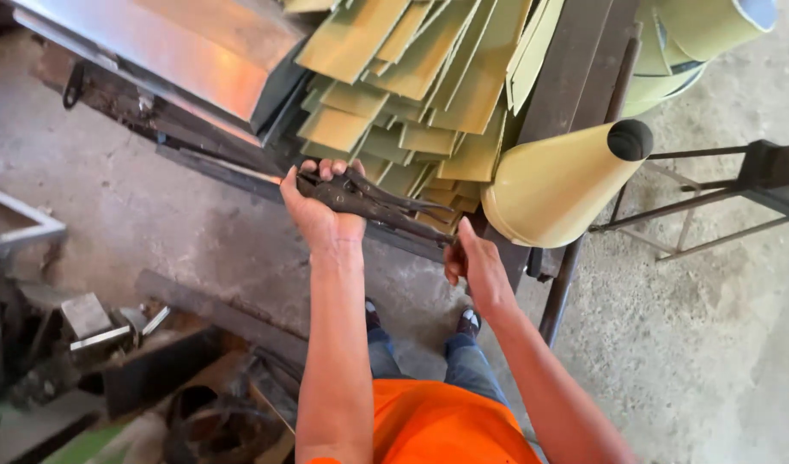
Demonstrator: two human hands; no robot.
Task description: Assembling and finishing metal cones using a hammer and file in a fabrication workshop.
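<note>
Dark steel snips [373,204] lie gripped in the left hand [319,210] at the head; the right hand [473,262] curls round their handle ends, steadying them.

Bright daylight fills the scene, strongest on the concrete floor [721,344] at right, which looks washed out. The steel sheet [188,51] at upper left throws a warm glare. Shadows are soft and gather under the tabletop [575,77]. The centre is fairly sharp; the scrap pile [111,361] at lower left smears toward the edge.
</note>
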